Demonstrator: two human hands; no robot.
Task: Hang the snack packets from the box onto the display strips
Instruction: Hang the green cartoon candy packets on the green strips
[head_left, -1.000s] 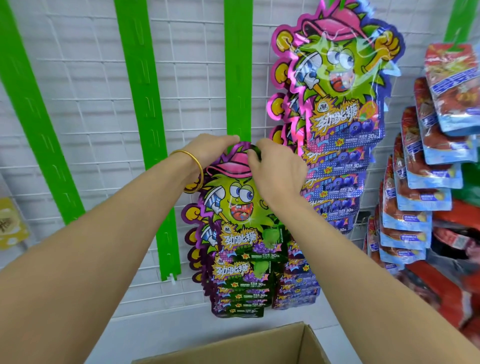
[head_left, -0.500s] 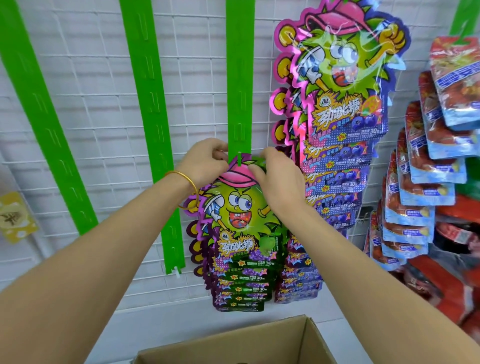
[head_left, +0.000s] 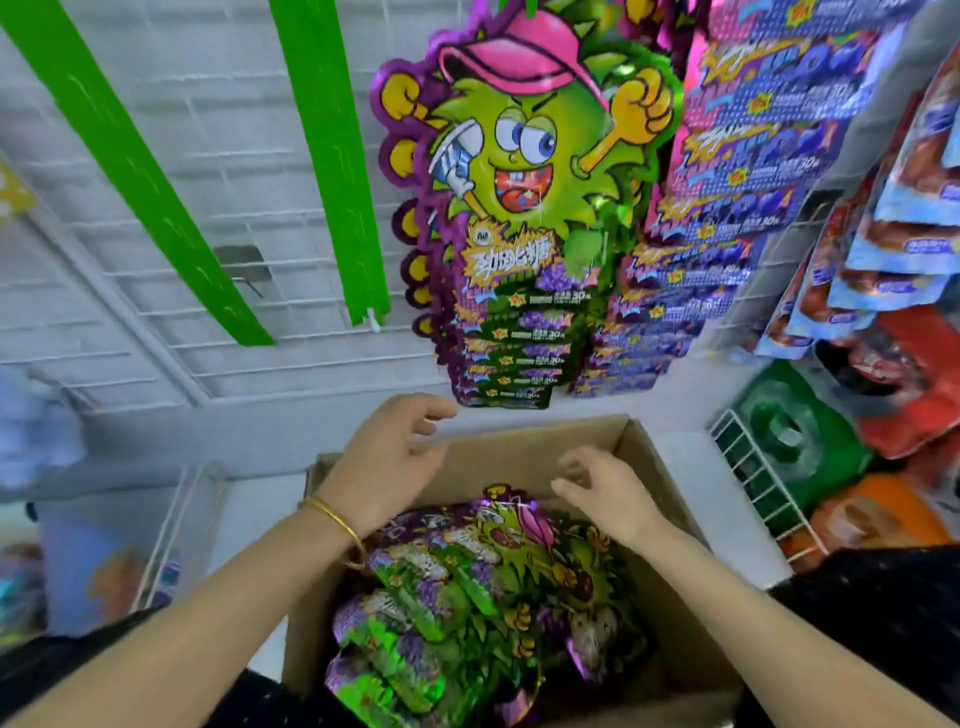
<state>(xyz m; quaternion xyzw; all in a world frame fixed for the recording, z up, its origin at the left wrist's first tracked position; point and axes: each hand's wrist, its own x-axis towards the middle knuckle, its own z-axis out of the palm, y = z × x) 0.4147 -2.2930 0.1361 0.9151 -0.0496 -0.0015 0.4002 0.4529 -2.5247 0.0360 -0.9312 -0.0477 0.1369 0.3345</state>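
A white wire grid wall (head_left: 156, 182) filled the back of the view. Below it stood an open cardboard box (head_left: 649, 467), and inside lay a loose heap of snack packets (head_left: 467, 597), shiny green and purple, overlapping one another. On the grid above the box's far edge hung a column of the same hung packets (head_left: 519, 182), each overlapping the one below, with the top one showing a green cartoon figure in a pink cap. Just to its right hung a column of blue packets (head_left: 753, 156), and farther right a column of red packets (head_left: 909, 208). Two bare green display strips (head_left: 332, 171) slanted down the grid on the left, well apart from the hung columns.

The left hand (head_left: 384, 467) hovered over the box's far left rim, its grip slack, fingers apart and loosely curled round nothing. The right hand (head_left: 608, 493) hovered just above the top of the heap, its grip likewise loose and empty; whether its fingertips touched the uppermost packet could not be told. A thin gold bangle (head_left: 332, 517) circled the left wrist.
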